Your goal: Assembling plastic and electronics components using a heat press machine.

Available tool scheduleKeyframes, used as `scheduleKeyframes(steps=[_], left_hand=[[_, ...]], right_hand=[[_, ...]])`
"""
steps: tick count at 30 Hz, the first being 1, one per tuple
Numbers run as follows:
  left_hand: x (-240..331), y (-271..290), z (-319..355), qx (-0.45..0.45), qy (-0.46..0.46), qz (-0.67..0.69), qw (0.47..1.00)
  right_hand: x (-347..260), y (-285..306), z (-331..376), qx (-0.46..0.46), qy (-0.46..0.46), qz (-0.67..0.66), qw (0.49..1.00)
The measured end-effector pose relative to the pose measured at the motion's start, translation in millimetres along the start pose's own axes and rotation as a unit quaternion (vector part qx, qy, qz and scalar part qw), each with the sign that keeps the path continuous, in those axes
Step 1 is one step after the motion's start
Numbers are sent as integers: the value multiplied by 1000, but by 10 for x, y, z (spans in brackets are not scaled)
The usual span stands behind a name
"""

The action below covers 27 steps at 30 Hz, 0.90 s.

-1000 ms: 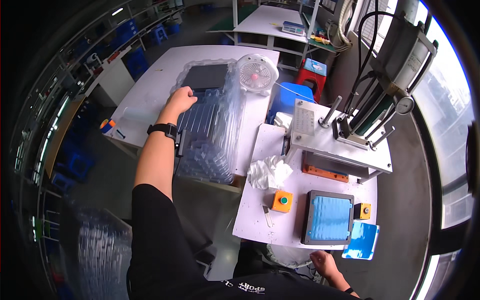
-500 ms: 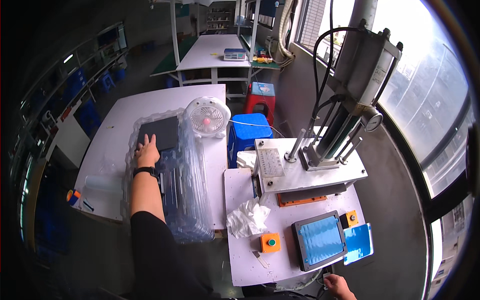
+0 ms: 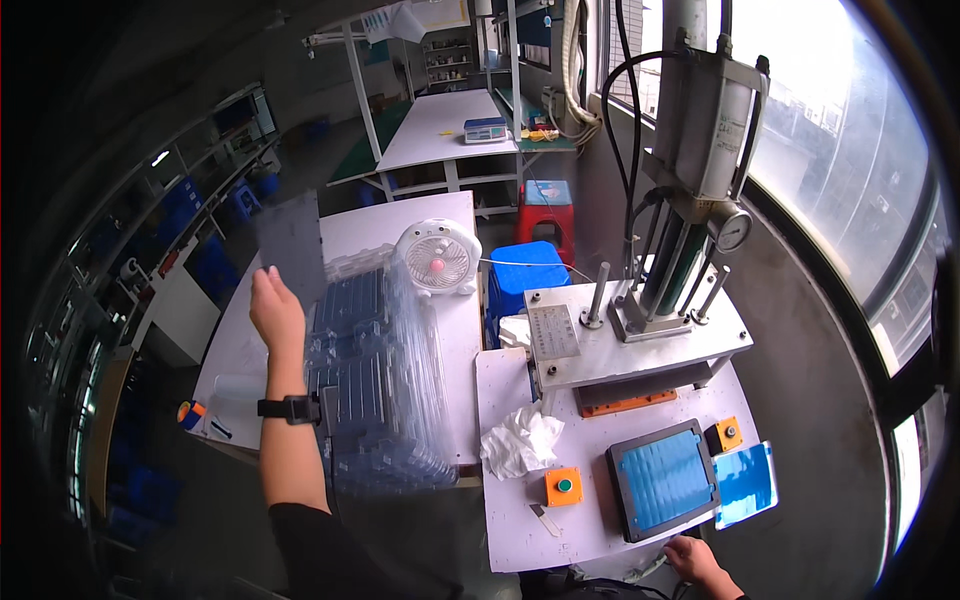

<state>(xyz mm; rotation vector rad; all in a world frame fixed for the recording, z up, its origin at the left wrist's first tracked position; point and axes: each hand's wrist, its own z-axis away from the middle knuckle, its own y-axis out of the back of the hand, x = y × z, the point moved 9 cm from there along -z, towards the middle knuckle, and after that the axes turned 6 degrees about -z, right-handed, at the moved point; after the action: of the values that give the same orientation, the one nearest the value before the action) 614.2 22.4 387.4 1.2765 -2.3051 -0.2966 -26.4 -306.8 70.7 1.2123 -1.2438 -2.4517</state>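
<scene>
Left hand (image 3: pixel 277 312) has the grey panel (image 3: pixel 290 240) by its near edge, fingers closed on it; panel's tilted up around the far-left end of the clear trays (image 3: pixel 355 395). Right hand (image 3: pixel 703 566) is low, by the front edge of the press table (image 3: pixel 595 515), fingers curled; can't tell if they grip anything. Black frame (image 3: pixel 618 490) with blue film (image 3: pixel 665 482) sits between 2 orange button boxes (image 3: pixel 563 487).
</scene>
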Motion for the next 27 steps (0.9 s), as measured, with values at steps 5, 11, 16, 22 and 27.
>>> scheduleKeyframes(steps=[5, 11, 16, 22, 27], left_hand=[[257, 726, 528, -124, 139, 385, 904], [1167, 1280, 2176, -351, 243, 450, 784], [2075, 1554, 3965, -410, 382, 489, 668], [2929, 1600, 5428, -455, 462, 407, 643], [3315, 1420, 5648, -468, 395, 399, 683]], right_hand=[[-20, -14, -79, -29, 77, 14, 997], [-570, 369, -221, -43, 253, -92, 962], [-574, 675, -262, -145, 300, -264, 905], [10, 798, -441, -70, 331, -339, 878], [643, 719, -684, -72, 183, -452, 870]])
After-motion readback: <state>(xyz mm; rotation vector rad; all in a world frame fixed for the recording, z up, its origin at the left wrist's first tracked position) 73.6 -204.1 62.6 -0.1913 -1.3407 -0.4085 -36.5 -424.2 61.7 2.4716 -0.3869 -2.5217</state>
